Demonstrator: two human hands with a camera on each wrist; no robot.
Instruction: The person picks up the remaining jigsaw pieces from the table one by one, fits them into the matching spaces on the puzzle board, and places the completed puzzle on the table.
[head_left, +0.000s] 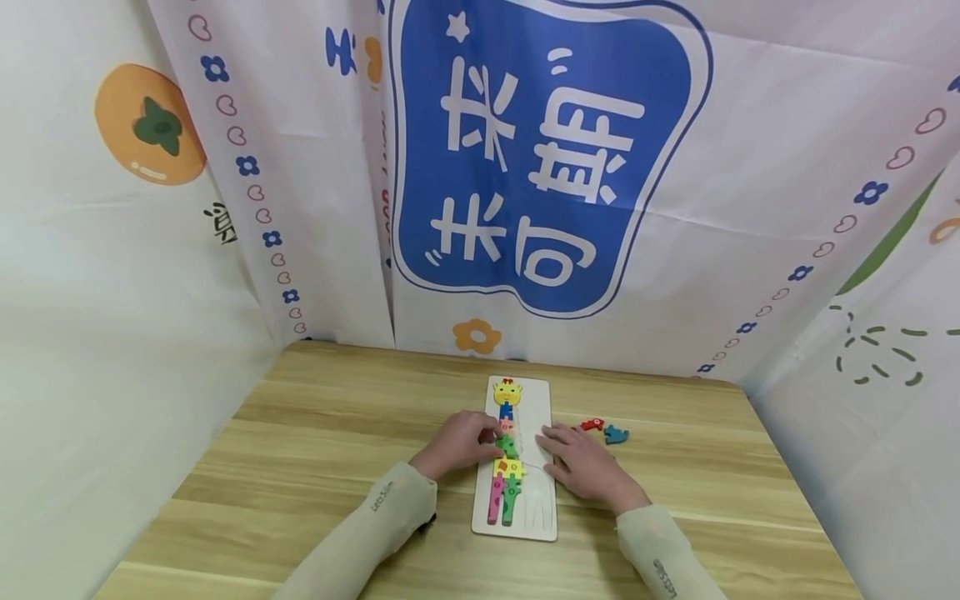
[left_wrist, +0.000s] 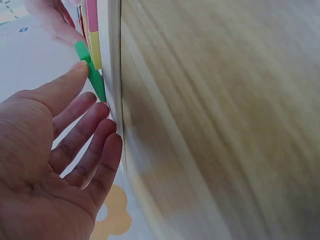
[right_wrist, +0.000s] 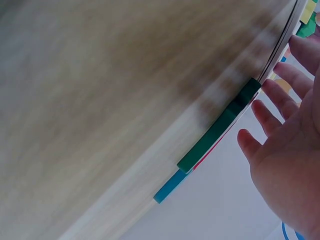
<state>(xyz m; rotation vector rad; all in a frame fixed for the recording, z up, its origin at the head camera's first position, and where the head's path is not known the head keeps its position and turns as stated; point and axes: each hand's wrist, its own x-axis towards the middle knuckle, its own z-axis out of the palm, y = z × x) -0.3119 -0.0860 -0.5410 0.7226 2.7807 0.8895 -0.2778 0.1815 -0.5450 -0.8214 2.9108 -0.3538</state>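
Note:
A white puzzle board (head_left: 537, 408) lies on the table with a giraffe partly put together on it. My left hand (head_left: 468, 442) pinches a green puzzle piece (left_wrist: 90, 70), which tilts against the board in the left wrist view. It lies between a pink neck piece (head_left: 507, 426) and the yellow body piece (head_left: 510, 468). Above are a blue neck piece (head_left: 506, 412) and the giraffe head (head_left: 507, 392); a pink leg (head_left: 496, 500) and a green leg (head_left: 512, 502) stand below. With fingers spread, my right hand (head_left: 588, 467) rests at the board's right edge.
Right of the board lie a red piece (head_left: 592, 424) and a blue piece (head_left: 617, 434). A dark green piece (right_wrist: 220, 127) shows on the table beside the board in the right wrist view. A printed curtain (head_left: 330, 250) hangs behind the wooden table (head_left: 300, 433).

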